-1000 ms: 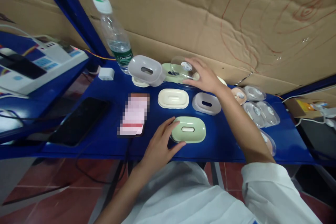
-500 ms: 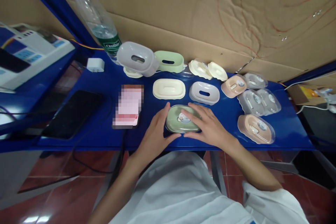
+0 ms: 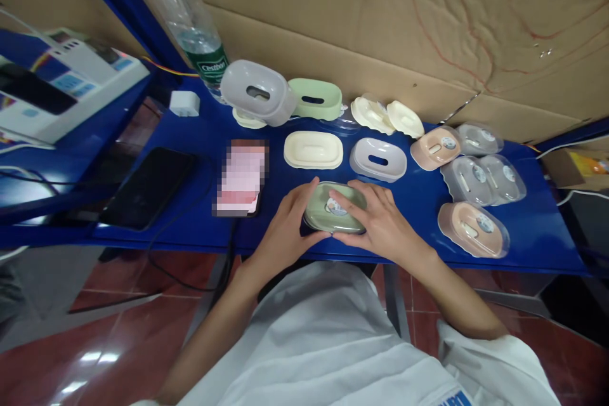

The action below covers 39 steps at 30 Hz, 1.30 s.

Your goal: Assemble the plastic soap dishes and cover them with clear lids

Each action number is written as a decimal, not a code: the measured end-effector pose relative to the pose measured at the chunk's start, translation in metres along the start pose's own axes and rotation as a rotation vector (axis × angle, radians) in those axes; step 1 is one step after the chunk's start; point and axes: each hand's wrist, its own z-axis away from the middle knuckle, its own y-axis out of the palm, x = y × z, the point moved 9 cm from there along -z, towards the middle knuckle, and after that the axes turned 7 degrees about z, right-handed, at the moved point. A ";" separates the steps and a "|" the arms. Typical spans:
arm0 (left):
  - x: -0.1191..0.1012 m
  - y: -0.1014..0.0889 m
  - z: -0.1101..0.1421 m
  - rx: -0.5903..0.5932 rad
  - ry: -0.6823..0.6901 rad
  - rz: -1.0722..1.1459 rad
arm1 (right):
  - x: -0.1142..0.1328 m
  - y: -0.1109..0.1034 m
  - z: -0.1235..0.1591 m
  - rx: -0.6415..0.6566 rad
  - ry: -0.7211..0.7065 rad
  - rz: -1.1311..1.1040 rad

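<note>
A green soap box (image 3: 318,209) with a clear lid and a round sticker on top sits near the front edge of the blue shelf (image 3: 200,165). My left hand (image 3: 285,235) grips its left end, fingers curled round it. My right hand (image 3: 380,223) lies over its right side, fingers pressing on the clear lid. Just behind stand a cream soap box (image 3: 313,150) and a grey soap box (image 3: 378,159).
A pink lidded box (image 3: 473,229), clear lids (image 3: 483,176) and another pink box (image 3: 434,147) lie to the right. A grey box (image 3: 258,92), a green box (image 3: 314,99), cream trays (image 3: 385,115) and a water bottle (image 3: 188,19) stand at the back. Two phones (image 3: 147,187) lie to the left.
My right hand brought a clear lid from the back of the shelf down onto the green box. Both hands now close round the box at the front edge.
</note>
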 end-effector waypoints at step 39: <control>-0.005 0.005 0.003 0.160 -0.024 -0.082 | 0.005 0.013 0.018 -0.152 -0.074 -0.227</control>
